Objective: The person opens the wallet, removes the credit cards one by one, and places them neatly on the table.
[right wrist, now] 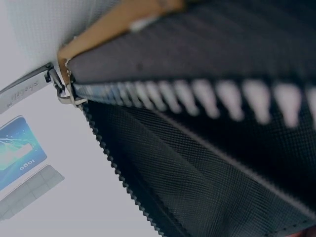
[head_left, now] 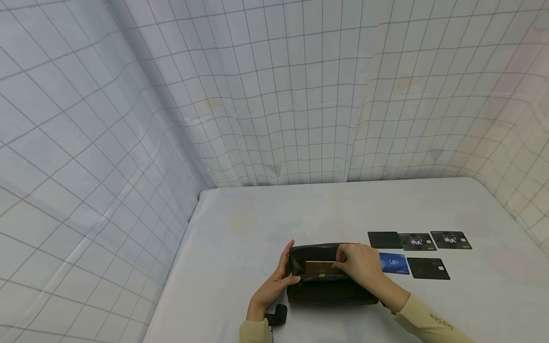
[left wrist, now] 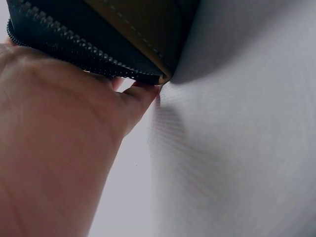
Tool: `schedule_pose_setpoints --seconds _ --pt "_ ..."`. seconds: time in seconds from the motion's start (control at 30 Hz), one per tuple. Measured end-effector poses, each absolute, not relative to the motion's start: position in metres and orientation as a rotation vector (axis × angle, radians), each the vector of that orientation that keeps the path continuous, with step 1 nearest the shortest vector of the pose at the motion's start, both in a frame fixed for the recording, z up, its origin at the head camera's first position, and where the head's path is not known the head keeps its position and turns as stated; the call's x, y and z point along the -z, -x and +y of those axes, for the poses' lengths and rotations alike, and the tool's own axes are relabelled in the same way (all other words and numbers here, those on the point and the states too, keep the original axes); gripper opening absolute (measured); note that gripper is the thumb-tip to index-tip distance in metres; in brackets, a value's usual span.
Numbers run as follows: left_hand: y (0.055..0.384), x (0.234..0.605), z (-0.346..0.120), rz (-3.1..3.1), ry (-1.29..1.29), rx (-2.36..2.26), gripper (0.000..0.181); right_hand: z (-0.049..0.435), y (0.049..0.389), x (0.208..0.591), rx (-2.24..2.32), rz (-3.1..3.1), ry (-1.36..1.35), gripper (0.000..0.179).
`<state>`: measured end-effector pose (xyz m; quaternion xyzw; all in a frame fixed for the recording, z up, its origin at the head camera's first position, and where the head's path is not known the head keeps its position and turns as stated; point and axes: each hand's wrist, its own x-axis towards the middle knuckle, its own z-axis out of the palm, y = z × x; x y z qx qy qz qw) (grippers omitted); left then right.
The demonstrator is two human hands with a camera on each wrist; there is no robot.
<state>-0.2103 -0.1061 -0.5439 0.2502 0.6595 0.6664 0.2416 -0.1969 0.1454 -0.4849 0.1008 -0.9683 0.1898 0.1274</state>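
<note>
Zip wallet (head_left: 332, 293), long, dark and soft-sided, sits on the near part of the smooth white table (head_left: 214, 267) with its mouth open wide. The left hand (head_left: 274, 288) grips its left end, thumb at the near edge and fingers round behind. The right hand (head_left: 362, 264) dips in and pinches the right end of a flat, shiny gold card (head_left: 318, 267) inside. Bumpy zip teeth (left wrist: 74, 39) run along the rim, and a brown side (left wrist: 143, 24) has a neat line of stitches. At one corner hangs a flat metal zip pull (right wrist: 23, 94).

On the right lie thin cards with round corners. The far row has a plain black card (head_left: 385, 239), then two black Vip cards (head_left: 417, 241). The near row has a shiny blue card (head_left: 394, 263), partly behind the right hand, and a dark card (head_left: 428, 268).
</note>
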Motion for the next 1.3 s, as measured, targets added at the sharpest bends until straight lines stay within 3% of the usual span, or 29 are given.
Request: schedule_pose_setpoints --seconds 1.3 --pt "0.2092 0.5443 -0.1063 1.844 -0.674 -1.834 0.075 0.1521 0.1982 0.4824 -0.558 -2.849 -0.453 0.021"
